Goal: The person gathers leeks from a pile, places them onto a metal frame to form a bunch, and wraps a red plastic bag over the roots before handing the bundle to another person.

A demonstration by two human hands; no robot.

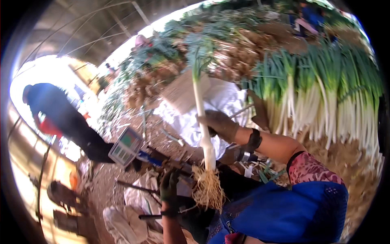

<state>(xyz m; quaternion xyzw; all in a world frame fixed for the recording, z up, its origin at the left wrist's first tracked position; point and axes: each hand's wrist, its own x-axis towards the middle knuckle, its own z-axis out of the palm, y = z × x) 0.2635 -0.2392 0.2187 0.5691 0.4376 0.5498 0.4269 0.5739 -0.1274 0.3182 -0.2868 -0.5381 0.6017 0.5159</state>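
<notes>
A long leek (206, 144) stands nearly upright before me, green leaves at the top and a thick tangle of pale roots (208, 189) at the bottom. My right hand (220, 125), in a dark glove, is closed around its white stem at mid-length. A thin rod (242, 110) shows just beyond that hand; whether the hand touches it I cannot tell. Lower and to the left of the roots is my left hand (169, 185), also in a dark glove. Its fingers point up and are too dark and blurred to read. It is apart from the leek.
A digital scale (126, 146) stands at left, near a bending person (61, 114). Many leeks (321, 97) stand in a row at right. A cardboard sheet (183, 95) lies on white plastic sheeting (227, 91). Pale sacks (126, 223) lie low at left; more leeks are heaped behind.
</notes>
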